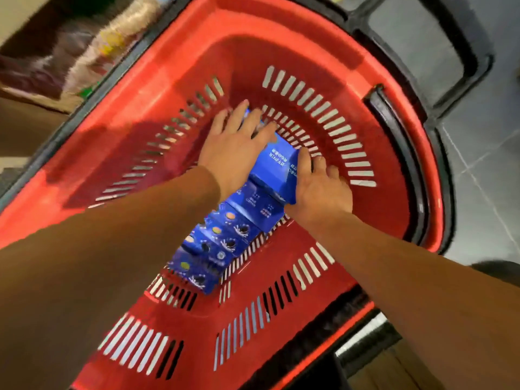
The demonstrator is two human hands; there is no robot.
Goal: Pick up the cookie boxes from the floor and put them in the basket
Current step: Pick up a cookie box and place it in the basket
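Both hands, left (236, 153) and right (318, 187), flat-fingered, flank blue cookie boxes (225, 232) rowed lengthwise along the basket (394, 164).

Both arms reach from the bottom corners up to the middle of the frame. The left hand (235, 149) lies flat with fingers spread out. The right hand (319, 187) has fingers straight, thumb stuck out
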